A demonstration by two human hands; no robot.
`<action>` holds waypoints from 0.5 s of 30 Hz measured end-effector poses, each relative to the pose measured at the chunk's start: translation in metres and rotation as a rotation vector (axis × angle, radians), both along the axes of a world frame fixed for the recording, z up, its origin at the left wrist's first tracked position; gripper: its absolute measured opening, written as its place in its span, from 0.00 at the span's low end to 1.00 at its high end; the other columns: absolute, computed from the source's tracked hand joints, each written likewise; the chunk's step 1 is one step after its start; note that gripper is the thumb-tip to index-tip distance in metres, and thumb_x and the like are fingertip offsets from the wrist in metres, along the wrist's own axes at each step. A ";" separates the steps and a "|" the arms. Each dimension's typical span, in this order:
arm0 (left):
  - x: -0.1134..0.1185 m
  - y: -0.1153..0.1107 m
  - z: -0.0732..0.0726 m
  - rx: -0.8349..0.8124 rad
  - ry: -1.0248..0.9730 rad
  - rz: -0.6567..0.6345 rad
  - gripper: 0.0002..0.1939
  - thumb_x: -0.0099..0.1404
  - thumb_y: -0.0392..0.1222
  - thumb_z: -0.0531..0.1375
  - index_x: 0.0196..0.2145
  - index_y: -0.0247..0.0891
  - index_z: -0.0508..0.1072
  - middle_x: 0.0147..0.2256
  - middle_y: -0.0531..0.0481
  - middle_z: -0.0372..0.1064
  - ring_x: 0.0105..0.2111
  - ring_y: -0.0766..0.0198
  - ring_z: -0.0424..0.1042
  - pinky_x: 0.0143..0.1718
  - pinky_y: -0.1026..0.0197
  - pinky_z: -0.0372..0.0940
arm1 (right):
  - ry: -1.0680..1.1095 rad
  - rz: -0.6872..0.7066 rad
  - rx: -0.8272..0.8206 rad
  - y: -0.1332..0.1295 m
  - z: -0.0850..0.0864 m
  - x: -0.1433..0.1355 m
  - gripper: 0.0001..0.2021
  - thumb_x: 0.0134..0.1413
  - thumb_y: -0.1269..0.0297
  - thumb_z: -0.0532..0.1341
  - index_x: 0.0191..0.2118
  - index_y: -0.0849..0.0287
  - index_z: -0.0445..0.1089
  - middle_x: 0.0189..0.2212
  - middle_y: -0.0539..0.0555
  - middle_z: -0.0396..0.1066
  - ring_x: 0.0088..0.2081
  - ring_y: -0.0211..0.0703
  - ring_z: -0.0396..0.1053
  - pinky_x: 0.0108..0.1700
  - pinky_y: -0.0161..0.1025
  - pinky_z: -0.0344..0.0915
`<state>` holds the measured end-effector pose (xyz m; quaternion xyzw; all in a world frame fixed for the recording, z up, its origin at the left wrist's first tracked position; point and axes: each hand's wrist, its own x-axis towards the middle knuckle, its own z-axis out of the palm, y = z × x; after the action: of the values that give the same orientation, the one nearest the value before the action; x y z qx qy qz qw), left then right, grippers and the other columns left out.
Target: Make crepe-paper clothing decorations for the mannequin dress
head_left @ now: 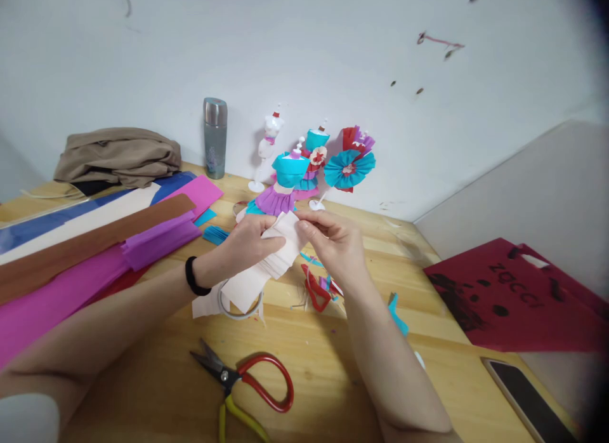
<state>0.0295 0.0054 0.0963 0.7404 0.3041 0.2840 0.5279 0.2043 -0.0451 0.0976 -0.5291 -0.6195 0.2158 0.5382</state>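
Note:
Above the middle of the table, a pale pinkish-white crepe paper strip (pixel 254 281) is stretched between my two hands, with folds gathered along part of it. My left hand (pixel 245 243), a black band on its wrist, pinches the strip between thumb and fingers. The upper end is gripped by the thumb and fingertips of my right hand (pixel 333 240). Beneath the hanging part lies a tape roll (pixel 240 315). Just behind the hands stands a small dress form (pixel 288 170) in a turquoise top and purple pleated skirt.
Open scissors (pixel 228 374) with red and yellow handles lie in front. Crepe paper sheets (pixel 95 265) and brown cloth (pixel 118 152) are at left. A flask (pixel 216 138) and more dress forms (pixel 349 167) stand by the wall. Paper scraps (pixel 316 290), a red bag (pixel 518 297) and a phone (pixel 528 402) sit right.

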 end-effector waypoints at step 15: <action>0.004 0.000 -0.006 -0.072 -0.147 -0.077 0.10 0.59 0.45 0.61 0.27 0.34 0.70 0.24 0.52 0.68 0.25 0.67 0.67 0.24 0.67 0.58 | -0.010 0.003 -0.009 0.001 0.001 -0.003 0.06 0.48 0.64 0.66 0.34 0.55 0.79 0.27 0.51 0.73 0.30 0.40 0.69 0.33 0.40 0.65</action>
<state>0.0338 0.0059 0.0900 0.7093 0.2460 0.3058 0.5855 0.2012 -0.0445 0.0985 -0.5316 -0.6220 0.2167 0.5325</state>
